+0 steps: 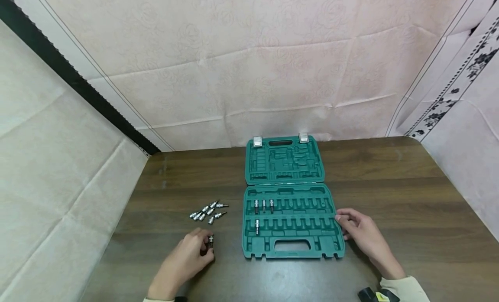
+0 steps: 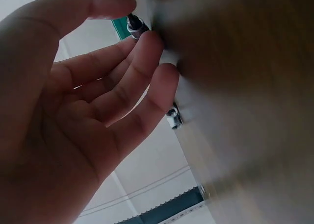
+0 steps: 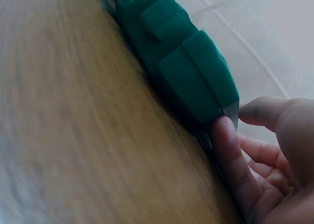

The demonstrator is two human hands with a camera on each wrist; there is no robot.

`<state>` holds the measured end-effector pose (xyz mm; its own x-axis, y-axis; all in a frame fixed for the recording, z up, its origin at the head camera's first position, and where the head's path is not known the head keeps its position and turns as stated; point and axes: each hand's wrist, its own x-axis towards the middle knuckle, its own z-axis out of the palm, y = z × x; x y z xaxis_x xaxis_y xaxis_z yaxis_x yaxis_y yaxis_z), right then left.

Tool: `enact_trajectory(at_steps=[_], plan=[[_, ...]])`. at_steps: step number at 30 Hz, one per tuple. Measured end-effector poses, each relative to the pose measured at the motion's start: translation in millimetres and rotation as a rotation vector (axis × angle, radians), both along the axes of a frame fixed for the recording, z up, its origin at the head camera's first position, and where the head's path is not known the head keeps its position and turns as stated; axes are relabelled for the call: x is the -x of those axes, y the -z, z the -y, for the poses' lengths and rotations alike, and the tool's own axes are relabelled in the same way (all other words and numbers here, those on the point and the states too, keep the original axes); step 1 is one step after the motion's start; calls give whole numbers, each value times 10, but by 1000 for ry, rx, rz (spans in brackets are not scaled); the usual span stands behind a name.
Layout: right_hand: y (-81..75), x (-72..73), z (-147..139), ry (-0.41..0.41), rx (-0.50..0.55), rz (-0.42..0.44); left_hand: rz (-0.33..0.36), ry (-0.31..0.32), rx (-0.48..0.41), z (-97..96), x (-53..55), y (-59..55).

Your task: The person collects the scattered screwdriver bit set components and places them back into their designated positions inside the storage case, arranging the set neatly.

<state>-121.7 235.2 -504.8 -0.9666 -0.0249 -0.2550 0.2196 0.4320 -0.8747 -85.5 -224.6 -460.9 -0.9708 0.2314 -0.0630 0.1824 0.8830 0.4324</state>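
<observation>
A silver-and-dark bit socket [image 1: 211, 241] is pinched between the thumb and fingers of my left hand [image 1: 187, 255], low over the table to the left of the case. In the left wrist view the bit socket [image 2: 136, 28] shows at the fingertips, its dark tip by the thumb. My right hand [image 1: 363, 232] grips the right edge of an open green socket case [image 1: 257, 246]. Thumb and fingers meet at the corner of the case [image 3: 196, 77] in the right wrist view. Several bit sockets [image 1: 257, 227] stand in slots at the left of its lower half.
Several loose bit sockets [image 1: 205, 210] lie in a small pile beyond my left hand. The raised lid [image 1: 288, 176], with two latches, lies back toward the cloth-covered wall [image 1: 234, 76]. Under everything is a brown wooden table [image 1: 390, 185]. A dark wristband [image 1: 368, 294] shows at my right sleeve.
</observation>
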Motion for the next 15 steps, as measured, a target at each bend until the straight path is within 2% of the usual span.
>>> enact_trajectory(at_steps=[5,15], plan=[[7,3,-14,-2,2,-1,16,3,31,-104,37,-14],[15,-1,-15,-1,6,3,26,51,-7,-235,108,-43]])
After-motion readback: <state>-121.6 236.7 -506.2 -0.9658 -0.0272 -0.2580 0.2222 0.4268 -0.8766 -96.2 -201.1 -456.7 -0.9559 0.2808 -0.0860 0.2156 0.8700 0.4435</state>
